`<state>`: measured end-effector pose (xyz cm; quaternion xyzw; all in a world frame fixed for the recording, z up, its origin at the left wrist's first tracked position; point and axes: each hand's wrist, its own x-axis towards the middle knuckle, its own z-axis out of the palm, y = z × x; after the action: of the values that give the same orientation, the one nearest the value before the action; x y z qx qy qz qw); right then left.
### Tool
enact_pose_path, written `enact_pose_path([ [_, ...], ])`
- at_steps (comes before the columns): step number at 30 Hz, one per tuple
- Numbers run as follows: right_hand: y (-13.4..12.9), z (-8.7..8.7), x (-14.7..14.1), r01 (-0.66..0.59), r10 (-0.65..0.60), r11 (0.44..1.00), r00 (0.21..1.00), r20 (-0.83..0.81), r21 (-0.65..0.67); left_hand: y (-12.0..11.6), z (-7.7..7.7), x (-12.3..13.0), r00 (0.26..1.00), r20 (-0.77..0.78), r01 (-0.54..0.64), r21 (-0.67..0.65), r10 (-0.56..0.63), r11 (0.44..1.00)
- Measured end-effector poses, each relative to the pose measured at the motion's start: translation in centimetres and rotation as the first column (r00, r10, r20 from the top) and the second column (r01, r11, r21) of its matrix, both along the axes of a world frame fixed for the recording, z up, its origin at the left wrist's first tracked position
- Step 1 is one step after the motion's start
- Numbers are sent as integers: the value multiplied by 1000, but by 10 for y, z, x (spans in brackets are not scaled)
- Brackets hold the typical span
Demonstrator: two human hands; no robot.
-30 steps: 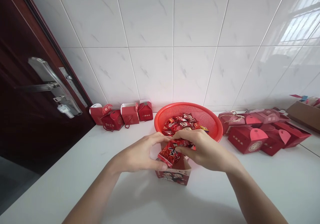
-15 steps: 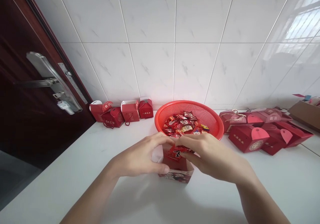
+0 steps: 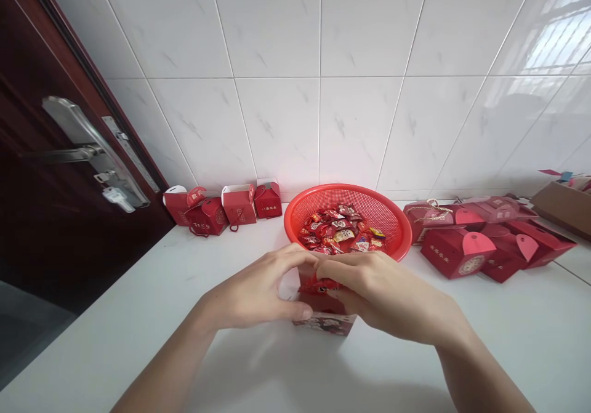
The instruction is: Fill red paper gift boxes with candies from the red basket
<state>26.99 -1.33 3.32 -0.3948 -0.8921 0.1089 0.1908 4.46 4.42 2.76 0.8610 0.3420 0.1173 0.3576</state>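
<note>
A small open-topped red box (image 3: pixel 329 325) with a floral print stands on the white table in the middle of the head view. My left hand (image 3: pixel 252 287) is closed on its left side, thumb along the near rim and fingers at the far edge. Over the opening, my right hand (image 3: pixel 390 293) reaches in with its fingers pinched on red-wrapped candy (image 3: pixel 322 282); the fingertips are partly hidden. Just behind the box, a red plastic basket (image 3: pixel 399 225) holds a pile of wrapped candies (image 3: pixel 344 231).
Several red gift boxes (image 3: pixel 207 216) line the wall at the left. More red boxes (image 3: pixel 459 253) are clustered at the right, beside a brown carton (image 3: pixel 561 204). A dark door (image 3: pixel 50 216) with a metal handle borders the left side, and a tiled wall (image 3: pixel 277 124) stands behind.
My right hand has dipped lower into the box with the candy, which now shows less. My left hand keeps its hold on the box. The view has shifted very slightly.
</note>
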Motion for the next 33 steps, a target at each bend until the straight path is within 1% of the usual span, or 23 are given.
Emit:
enact_pose_path([
  [4, 1, 2, 0, -16, 17, 1000, 1000, -13, 18, 0, -1, 0, 1000, 0, -4, -5, 4, 1000],
  [9, 1, 2, 1, 13, -12, 999, 1000, -24, 45, 0, -2, -1, 1000, 15, 1, -14, -1, 1000],
  [13, 1, 2, 2, 44, -38, 997, 994, -99, 62, -1, -3, -1, 1000, 11, -1, -12, 1, 1000],
  [16, 2, 2, 0, 31, -21, 998, 981, -192, 49, -1, -2, 0, 1000, 13, 1, -13, -1, 1000],
  [18, 3, 3, -2, 37, -26, 998, 975, -221, 45, -1, -2, 1, 1000, 17, -1, -16, 1, 1000],
  [23, 6, 2, -6, 97, -90, 995, 976, -196, 26, -1, -2, 0, 1000, 3, -7, -22, 7, 1000],
  [27, 6, 1, -4, 87, -85, 996, 982, -168, 2, -1, -3, 0, 1000, -18, -18, -13, 18, 1000],
  [30, 5, 3, -2, 109, -111, 994, 973, -201, -20, -1, -2, 0, 1000, -11, -8, -11, 8, 1000],
  [33, 5, 6, -2, 119, -136, 989, 956, -258, -82, -1, -1, 1, 1000, -2, -2, -18, 2, 1000],
])
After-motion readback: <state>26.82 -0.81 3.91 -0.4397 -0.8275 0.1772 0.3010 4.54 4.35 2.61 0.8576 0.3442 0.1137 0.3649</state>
